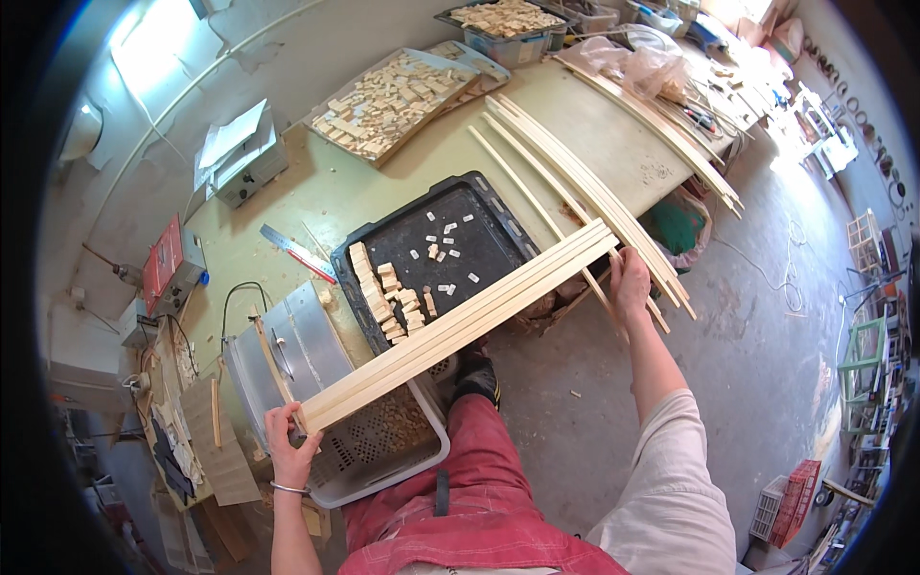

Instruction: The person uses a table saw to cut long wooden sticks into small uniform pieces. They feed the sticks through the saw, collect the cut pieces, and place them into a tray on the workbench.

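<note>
A flat row of several long, pale wooden strips (460, 326) slants across in front of me, above the crate and the near edge of the tray. My left hand (292, 448) is closed on their lower left end, beside the metal plate (309, 331) of a small table saw. At the upper right end, my right hand (630, 286) grips the same strips, its fingers partly hidden. Behind them lies a black tray (369, 230) with rows of small wooden blocks (374, 287) and a few white pieces (448, 228).
More long strips (585, 182) lie on the bench right of the tray. A board heaped with wooden pieces (388, 101) sits at the back. A grey crate (436, 446) stands below the strips. A ruler (297, 251) and a red-topped box (165, 264) are on the left.
</note>
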A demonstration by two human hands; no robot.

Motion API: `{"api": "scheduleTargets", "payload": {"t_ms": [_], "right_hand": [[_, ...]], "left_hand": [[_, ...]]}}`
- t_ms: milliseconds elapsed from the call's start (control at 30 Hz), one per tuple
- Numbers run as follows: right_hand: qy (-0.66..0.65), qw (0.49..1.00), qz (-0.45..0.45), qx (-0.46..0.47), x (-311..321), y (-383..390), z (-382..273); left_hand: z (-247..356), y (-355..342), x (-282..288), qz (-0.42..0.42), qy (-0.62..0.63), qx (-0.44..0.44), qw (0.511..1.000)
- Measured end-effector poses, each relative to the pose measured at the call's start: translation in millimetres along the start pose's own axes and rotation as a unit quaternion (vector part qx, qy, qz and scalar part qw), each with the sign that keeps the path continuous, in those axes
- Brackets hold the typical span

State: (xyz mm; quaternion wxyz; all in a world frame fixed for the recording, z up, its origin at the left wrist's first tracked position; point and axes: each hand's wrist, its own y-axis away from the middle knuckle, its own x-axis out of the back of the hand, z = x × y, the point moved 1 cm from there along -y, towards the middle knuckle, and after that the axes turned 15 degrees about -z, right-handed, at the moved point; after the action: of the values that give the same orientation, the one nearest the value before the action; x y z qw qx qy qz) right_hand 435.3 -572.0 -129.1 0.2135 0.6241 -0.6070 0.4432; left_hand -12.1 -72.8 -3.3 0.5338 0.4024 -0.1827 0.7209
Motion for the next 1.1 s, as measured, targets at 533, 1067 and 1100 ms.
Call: {"api": "scheduleTargets", "payload": {"t_ms": [533, 1067, 1100], "right_hand": [[0.106, 0.994, -0.008, -0.017, -7, -11, 7], [0.277, 0.948, -0.048, -0.15, -4, -46, 9], [0.258, 0.945, -0.087, -0.183, -4, -52, 9]], "left_hand": [[-1, 1, 0, -0.005, 0.008, 0.01, 1.0], [3, -2, 1, -0.005, 0.004, 0.011, 1.0], [2, -1, 1, -0.007, 0.003, 0.013, 1.0]]}}
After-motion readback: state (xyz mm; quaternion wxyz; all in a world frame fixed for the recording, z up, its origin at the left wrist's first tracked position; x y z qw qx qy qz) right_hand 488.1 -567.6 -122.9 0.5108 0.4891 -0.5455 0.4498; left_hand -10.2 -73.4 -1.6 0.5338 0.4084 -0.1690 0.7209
